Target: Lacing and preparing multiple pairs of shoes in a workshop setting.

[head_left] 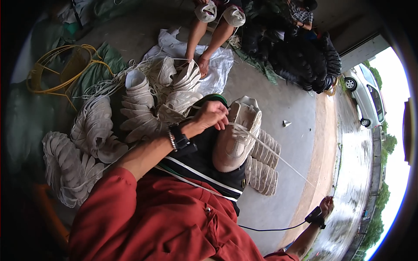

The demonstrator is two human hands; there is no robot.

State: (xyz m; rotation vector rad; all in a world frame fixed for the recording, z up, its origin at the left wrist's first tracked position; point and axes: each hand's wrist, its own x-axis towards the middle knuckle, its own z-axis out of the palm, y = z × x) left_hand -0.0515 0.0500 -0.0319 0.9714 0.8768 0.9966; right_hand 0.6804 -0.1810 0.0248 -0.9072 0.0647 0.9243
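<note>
A pale sneaker upper [237, 139] lies over my black-trousered leg, its rounded toe toward me. White shoelace [278, 156] crosses its eyelet area and stretches taut out to the lower right. At the upper's left edge, my left hand [213, 115] is closed, fingertips pinching the lace beside the eyelets. Far out to the right, my right hand [326, 205] is closed around the other end of that lace, which gets too thin to follow right at the fingers. Both wrists carry black straps with small devices.
Nested stacks of pale shoe uppers [98, 126] lie at the left, more [263, 163] beside my leg. Across from me, a person's bare legs [198, 37] stand by a white sack [222, 61]. A dark pile [300, 56], yellow hoops [65, 69] and a parked car [365, 93] lie beyond.
</note>
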